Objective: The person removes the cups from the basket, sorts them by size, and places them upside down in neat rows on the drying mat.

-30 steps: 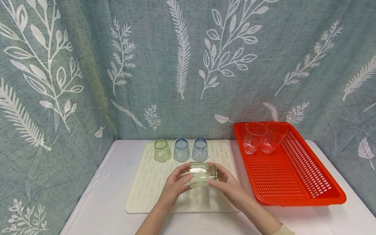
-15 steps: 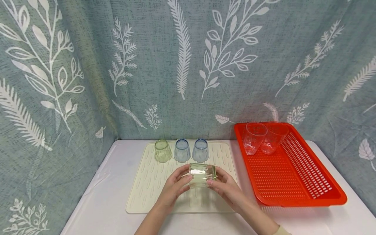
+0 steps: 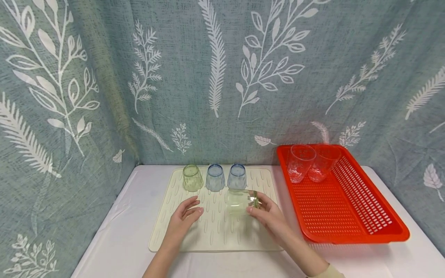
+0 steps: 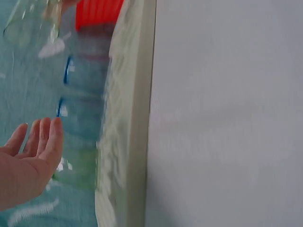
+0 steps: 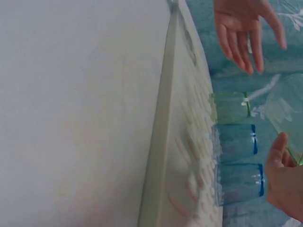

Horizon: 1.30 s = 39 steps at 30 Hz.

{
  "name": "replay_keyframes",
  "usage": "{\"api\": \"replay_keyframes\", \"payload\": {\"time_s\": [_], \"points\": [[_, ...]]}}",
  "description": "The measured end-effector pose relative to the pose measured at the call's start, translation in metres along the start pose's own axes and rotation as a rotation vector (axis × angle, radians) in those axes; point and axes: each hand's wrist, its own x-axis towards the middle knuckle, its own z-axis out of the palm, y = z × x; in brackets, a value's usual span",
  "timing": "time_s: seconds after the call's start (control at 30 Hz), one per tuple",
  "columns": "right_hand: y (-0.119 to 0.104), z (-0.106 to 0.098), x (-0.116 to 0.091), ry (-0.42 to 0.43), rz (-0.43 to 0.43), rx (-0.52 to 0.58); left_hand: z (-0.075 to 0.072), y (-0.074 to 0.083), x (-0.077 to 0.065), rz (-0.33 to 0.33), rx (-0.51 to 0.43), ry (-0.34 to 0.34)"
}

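Note:
My right hand (image 3: pixel 269 212) grips a pale green glass (image 3: pixel 238 202) by its thick base end. The glass lies sideways in the air above the cream draining mat (image 3: pixel 174 231), its mouth turned to the left. My left hand (image 3: pixel 183 218) is off to the left of it, apart from the glass, fingers loosely bent with nothing in them. Behind the hands, upside down in a row along the back of the mat, stand a green glass (image 3: pixel 192 179), a blue glass (image 3: pixel 215 179) and a second blue glass (image 3: pixel 237 178).
To the right of the mat a red plastic basket (image 3: pixel 299 216) sits on the white table (image 3: pixel 118 231). Two clear tall glasses, one nearer (image 3: pixel 300 164) and one behind (image 3: pixel 323 164), stand in its back left corner. A patterned curtain (image 3: pixel 194 77) closes off the back and sides.
My left hand has let go of the green glass and moved left. The right hand still holds the glass, now raised slightly and with its whole side showing.

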Motion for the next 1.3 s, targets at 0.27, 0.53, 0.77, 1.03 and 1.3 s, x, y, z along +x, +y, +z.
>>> {"api": "replay_keyframes", "payload": {"time_s": [0.27,0.53,0.77,1.03,1.3], "points": [[-0.001,-0.004,0.010,0.139,-0.039,-0.207,-0.042,-0.008,0.004,-0.038,0.210,0.149],[-0.004,-0.008,0.018,0.244,-0.052,-0.316,-0.078,-0.014,0.009,-0.101,0.315,0.228],[-0.009,-0.013,0.026,0.317,-0.022,-0.324,-0.088,-0.024,0.011,-0.177,0.325,0.184],[-0.009,-0.012,0.037,0.411,-0.018,-0.325,-0.089,-0.038,0.017,-0.190,0.309,0.147],[-0.005,-0.009,0.052,0.474,-0.048,-0.332,-0.091,-0.045,0.017,-0.163,0.299,0.152]]}}
